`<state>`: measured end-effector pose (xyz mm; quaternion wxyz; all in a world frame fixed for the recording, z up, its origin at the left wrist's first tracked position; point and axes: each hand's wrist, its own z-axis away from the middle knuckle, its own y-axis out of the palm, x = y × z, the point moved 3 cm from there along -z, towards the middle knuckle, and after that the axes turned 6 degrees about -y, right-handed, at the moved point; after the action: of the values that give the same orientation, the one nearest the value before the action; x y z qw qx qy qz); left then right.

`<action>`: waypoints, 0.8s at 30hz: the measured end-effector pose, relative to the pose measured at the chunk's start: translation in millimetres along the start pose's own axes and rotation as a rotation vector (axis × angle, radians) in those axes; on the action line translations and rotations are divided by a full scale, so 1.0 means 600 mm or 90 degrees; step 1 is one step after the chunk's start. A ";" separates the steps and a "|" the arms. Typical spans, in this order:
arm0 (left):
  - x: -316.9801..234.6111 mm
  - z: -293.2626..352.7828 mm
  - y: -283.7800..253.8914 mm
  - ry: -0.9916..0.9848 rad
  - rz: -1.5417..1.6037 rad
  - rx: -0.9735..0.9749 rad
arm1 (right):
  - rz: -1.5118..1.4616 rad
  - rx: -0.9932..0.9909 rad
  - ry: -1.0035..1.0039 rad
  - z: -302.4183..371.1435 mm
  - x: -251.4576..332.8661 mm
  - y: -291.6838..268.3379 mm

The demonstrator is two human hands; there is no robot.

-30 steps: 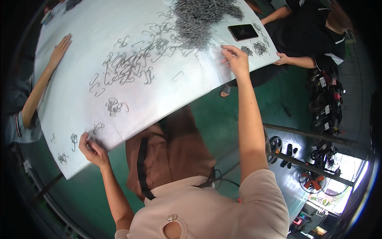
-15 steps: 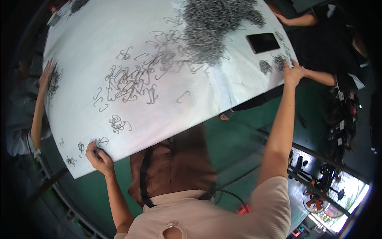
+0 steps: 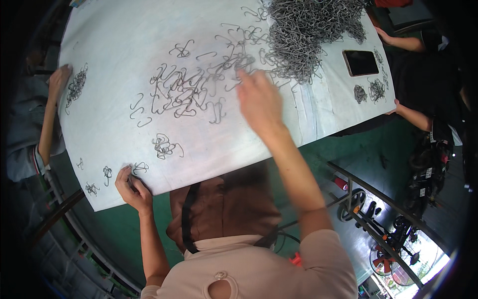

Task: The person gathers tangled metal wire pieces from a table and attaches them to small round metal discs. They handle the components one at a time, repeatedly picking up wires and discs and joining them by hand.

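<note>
My right hand (image 3: 260,102) reaches over the table, blurred by motion. Its fingertips are at the scattered S-shaped wire hooks (image 3: 181,92), and whether they grip any does not show. Near the table's front left edge rests my left hand (image 3: 133,190), its fingers curled in; what they hold, if anything, is hidden. Just beyond its fingertips lies a small cluster of hooks (image 3: 141,167). Another little bunch of hooks (image 3: 165,146) sits farther right. At the far right a large dense heap of grey hooks (image 3: 313,37) covers the white tabletop (image 3: 214,144).
A dark-screened phone (image 3: 361,63) lies right of the heap, with small hook piles (image 3: 377,89) near it. One person's hand (image 3: 59,79) touches the left edge beside a hook pile (image 3: 76,88). Another person's hands (image 3: 398,107) are at the right edge. Metal rails (image 3: 378,199) stand behind at lower right.
My right hand has left the table's right edge, by the small hook piles, and swung left to the scattered hooks. My left hand stays by the small clusters. The whole view has shifted slightly.
</note>
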<state>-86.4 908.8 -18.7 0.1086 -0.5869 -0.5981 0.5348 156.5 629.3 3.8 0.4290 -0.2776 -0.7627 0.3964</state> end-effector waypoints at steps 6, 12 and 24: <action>-0.010 -0.002 -0.002 -0.013 -0.031 0.010 | -0.086 0.027 0.007 -0.006 0.024 -0.003; -0.013 -0.007 -0.006 -0.013 -0.009 0.019 | 0.016 0.003 0.130 0.003 -0.022 -0.023; -0.008 -0.008 -0.004 0.003 -0.020 0.028 | -0.048 0.003 0.148 -0.013 0.027 0.005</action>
<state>-82.8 907.7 -12.4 0.1311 -0.5762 -0.5949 0.5449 155.8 646.5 10.8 0.5302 -0.2915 -0.7167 0.3469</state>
